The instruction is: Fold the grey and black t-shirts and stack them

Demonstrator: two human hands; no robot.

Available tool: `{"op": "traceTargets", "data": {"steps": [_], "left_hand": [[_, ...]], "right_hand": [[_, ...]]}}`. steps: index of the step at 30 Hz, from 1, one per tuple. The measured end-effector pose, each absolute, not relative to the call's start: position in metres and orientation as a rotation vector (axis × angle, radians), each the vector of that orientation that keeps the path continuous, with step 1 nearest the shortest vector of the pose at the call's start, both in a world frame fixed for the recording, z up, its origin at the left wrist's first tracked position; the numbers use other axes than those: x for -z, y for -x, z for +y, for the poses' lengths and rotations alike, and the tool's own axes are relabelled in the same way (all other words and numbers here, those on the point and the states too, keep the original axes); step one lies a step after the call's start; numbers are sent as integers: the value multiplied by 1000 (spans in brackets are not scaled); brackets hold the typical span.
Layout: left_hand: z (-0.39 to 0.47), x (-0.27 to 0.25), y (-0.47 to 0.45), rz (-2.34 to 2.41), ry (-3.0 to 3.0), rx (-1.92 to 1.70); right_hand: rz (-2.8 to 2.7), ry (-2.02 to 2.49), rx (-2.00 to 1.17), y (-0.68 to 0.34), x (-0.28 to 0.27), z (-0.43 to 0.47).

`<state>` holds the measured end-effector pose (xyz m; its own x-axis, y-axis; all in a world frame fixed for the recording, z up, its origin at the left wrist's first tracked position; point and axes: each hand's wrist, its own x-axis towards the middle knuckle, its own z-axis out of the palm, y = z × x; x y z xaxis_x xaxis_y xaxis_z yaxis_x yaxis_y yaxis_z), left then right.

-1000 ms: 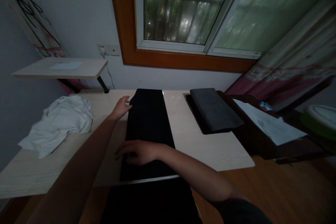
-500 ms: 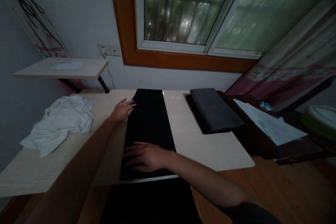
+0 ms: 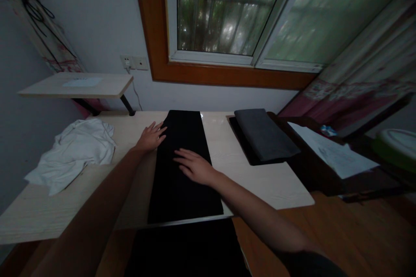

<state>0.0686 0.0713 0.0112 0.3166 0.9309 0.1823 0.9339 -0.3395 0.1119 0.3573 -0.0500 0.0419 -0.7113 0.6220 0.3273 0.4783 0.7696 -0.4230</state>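
We locate the black cloth (image 3: 182, 194) on the pale table (image 3: 263, 186), lying flat in a long strip. Its long axis runs from the near table edge toward the wall (image 3: 195, 97), tilted slightly. The left hand (image 3: 150, 137) is at the strip's left edge, toward its far end; its fingertips reach just over that edge, so most of the cloth lies to their right and toward us. The right hand (image 3: 195, 169) is over the strip itself, near mid-length, with the wrist crossing the right edge and the fingers aimed left and away from us.

Of the two, we find the right hand nearer to the near end and the left hand nearer to the far end. Both sets of fingers are extended and loosely spread, grasping nothing; we cannot tell how firmly either palm presses.

For reference, we note a folded grey cloth (image 3: 264, 138) well to the right and a crumpled white cloth (image 3: 81, 143) well to the left, both apart from the strip.
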Motion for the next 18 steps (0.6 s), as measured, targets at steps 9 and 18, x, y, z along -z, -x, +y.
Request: {"op": "traceTargets", "data": {"steps": [9,18], "left_hand": [[55,-16,-73,-1737,2659,183],[42,-22,-74,-1850,2560,116]], "right_hand": [[-2480,1397,-49,-408,-18,-4],[-2555,1434,65,-418,-20,-26]]}}
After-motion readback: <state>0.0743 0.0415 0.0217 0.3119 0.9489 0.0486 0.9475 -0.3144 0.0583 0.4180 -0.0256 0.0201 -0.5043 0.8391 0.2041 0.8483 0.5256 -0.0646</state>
